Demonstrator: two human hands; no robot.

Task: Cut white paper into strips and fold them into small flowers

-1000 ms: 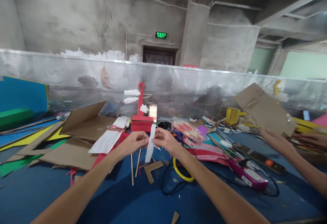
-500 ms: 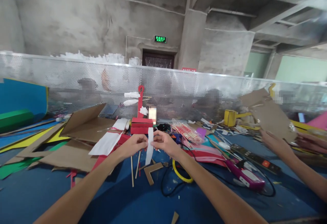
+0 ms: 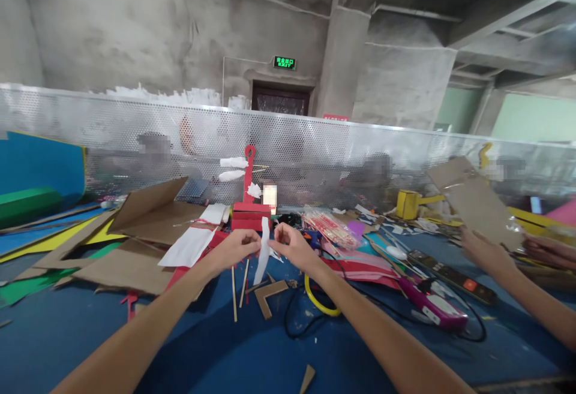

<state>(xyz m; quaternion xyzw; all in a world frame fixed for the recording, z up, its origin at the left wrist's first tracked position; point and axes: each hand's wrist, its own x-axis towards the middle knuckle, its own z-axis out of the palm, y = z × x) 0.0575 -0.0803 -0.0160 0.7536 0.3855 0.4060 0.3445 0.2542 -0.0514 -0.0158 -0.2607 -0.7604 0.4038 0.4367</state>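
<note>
The left hand [image 3: 237, 246] and right hand [image 3: 296, 249] pinch a narrow white paper-like strip [image 3: 262, 257] between them above the blue tabletop [image 3: 234, 358], seemingly adjusting it; next calls for a light, even pinch.

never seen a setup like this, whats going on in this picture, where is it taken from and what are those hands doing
There is no machine here: the two bare hands belong to a person wearing a camera on their head, looking forward and down. The left hand and right hand hold a white strip upright between their fingertips.

Below it on the blue surface lie thin sticks, an L-shaped cardboard piece and a yellow ring. Brown cardboard sheets lie to the left, and a red box stands just beyond the strip. At the far right, another person's hand holds a cardboard piece.
</note>
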